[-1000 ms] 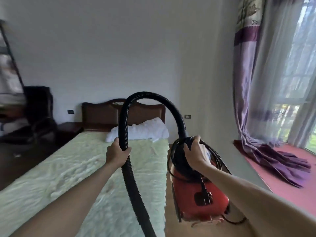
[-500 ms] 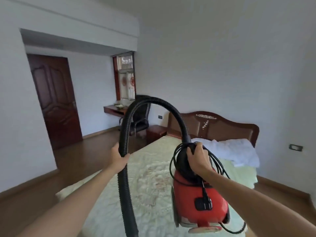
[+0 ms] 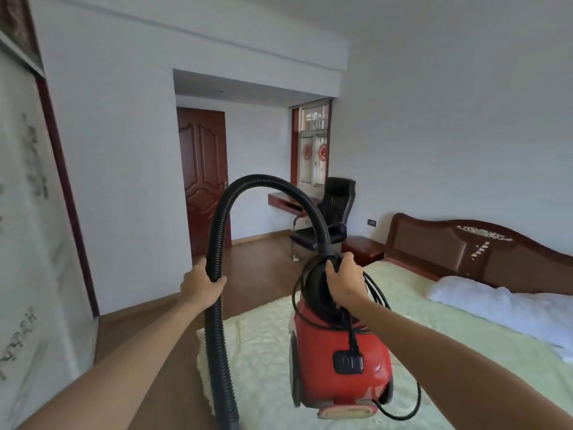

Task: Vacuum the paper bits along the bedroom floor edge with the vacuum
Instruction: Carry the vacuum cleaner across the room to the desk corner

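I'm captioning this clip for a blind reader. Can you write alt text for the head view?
A person carries a red vacuum in the air over a green bed, right hand gripping its black top with the coiled cord, left hand around the black hose. Behind are a wooden door, a black chair and white walls.

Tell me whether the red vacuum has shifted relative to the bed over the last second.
Yes. The red vacuum, carried by the right hand, has swung leftward: a second ago it hung past the bed's right edge, now it hangs over the mattress near the foot.
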The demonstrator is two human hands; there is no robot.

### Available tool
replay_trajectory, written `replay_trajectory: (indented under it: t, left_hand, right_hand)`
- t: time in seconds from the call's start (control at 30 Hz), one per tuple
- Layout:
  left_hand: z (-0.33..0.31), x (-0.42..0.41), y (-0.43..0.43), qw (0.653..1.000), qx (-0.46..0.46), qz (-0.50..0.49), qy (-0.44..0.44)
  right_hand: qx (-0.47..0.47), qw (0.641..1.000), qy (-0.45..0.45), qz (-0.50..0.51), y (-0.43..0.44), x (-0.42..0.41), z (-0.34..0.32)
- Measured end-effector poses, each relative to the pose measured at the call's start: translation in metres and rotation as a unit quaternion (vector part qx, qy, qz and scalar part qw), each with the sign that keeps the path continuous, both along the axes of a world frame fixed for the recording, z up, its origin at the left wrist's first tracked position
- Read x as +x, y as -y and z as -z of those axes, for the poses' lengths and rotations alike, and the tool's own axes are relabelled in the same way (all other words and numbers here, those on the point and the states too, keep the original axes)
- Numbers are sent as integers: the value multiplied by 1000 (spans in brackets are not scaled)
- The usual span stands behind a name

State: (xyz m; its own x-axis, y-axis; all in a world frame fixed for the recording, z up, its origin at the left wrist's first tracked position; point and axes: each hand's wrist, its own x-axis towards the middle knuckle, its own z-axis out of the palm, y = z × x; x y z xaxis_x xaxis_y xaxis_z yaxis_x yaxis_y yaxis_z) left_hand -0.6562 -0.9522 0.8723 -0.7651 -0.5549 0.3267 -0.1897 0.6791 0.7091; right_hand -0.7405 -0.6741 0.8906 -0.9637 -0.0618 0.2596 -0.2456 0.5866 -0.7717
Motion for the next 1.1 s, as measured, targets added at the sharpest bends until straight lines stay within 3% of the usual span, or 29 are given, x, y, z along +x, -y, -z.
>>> replay_trajectory:
  t: [0.47, 1.1]
  left_hand:
    - [7, -31, 153, 997, 23, -75, 2]
    - [38, -216, 340, 986, 42, -162, -4]
  right_hand:
    - [10, 997, -17, -81, 183, -95, -2]
    - [31, 983, -8, -179, 396, -354, 33]
